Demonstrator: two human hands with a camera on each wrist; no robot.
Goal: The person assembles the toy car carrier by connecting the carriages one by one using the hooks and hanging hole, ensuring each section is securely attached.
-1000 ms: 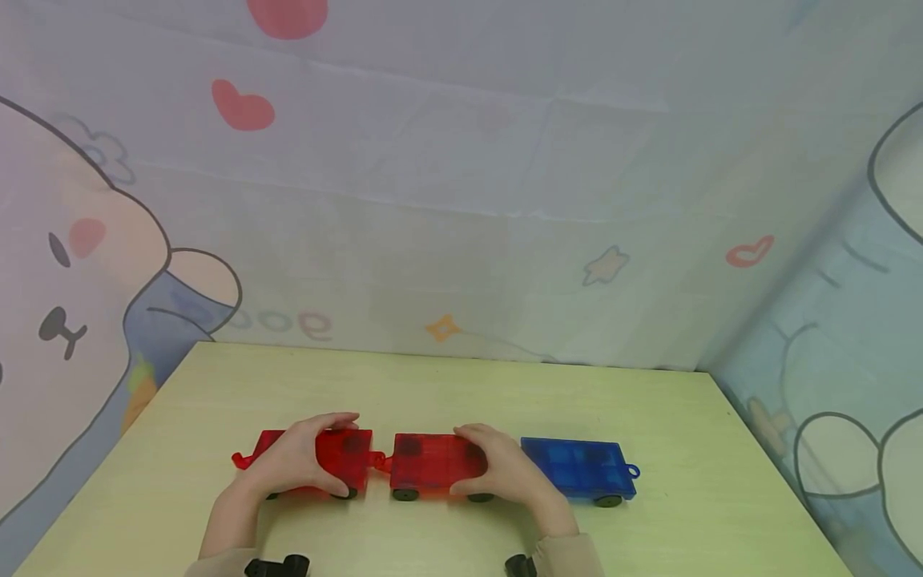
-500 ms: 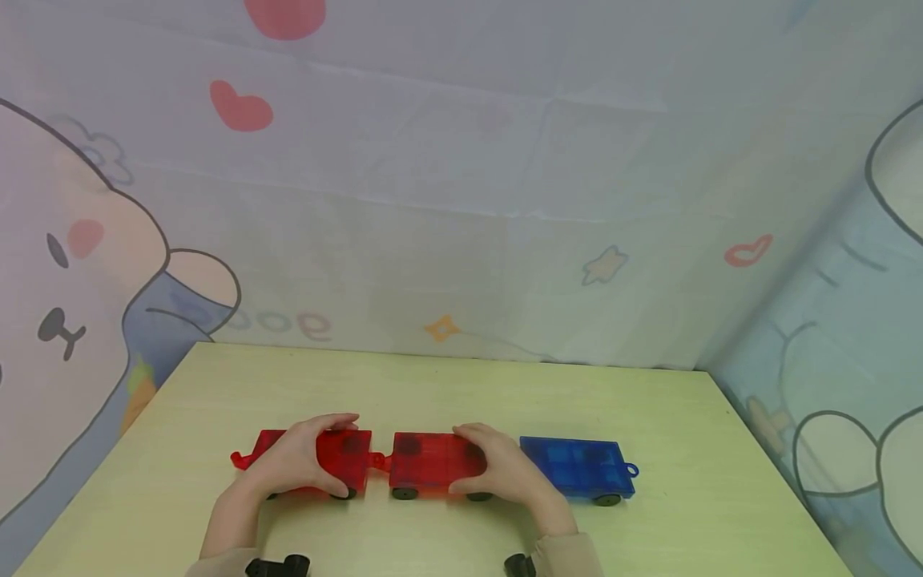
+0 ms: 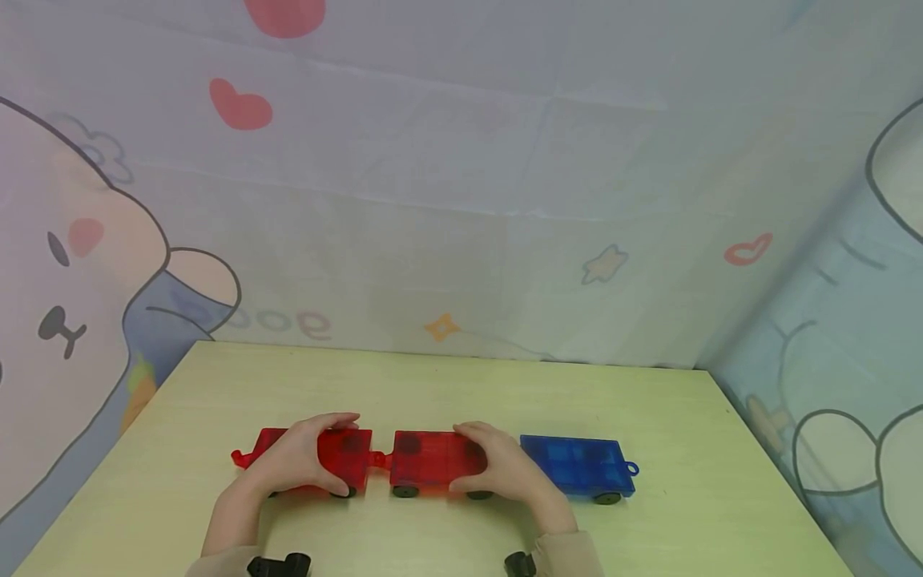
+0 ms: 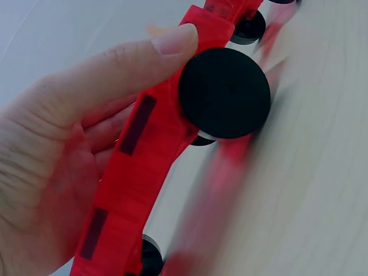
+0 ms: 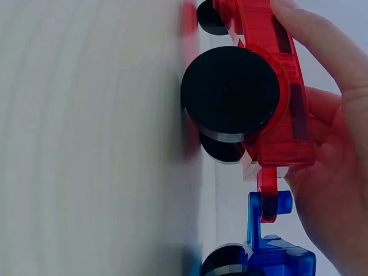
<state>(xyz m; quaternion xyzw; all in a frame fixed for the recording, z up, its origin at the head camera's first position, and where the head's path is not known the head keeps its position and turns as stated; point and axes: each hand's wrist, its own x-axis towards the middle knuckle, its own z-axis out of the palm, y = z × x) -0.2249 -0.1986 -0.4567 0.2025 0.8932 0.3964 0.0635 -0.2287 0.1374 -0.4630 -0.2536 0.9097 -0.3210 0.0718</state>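
Observation:
A translucent red toy train car (image 3: pixel 346 455) with black wheels stands on the left of the table. My left hand (image 3: pixel 292 461) grips it across the top, thumb (image 4: pixel 175 40) on the near side by a wheel. A second red car (image 3: pixel 431 458) is in the middle, and my right hand (image 3: pixel 505 466) holds its right end with thumb and fingers on opposite sides. A red coupling (image 3: pixel 379 460) links the two red cars. Behind my right hand, a blue car (image 3: pixel 577 463) stands in line; in the right wrist view its blue peg (image 5: pixel 284 202) meets the red car's ring (image 5: pixel 267 195).
The pale yellow table (image 3: pixel 447 393) ends at a cartoon-printed cloth (image 3: pixel 461 160) at the back and sides. A red hook (image 3: pixel 241 459) sticks out at the row's left end, and a blue ring (image 3: pixel 632 470) at its right end.
Both hands stay in place on the red cars. Between the two red cars, the coupling looks slightly more closed up than a second ago.

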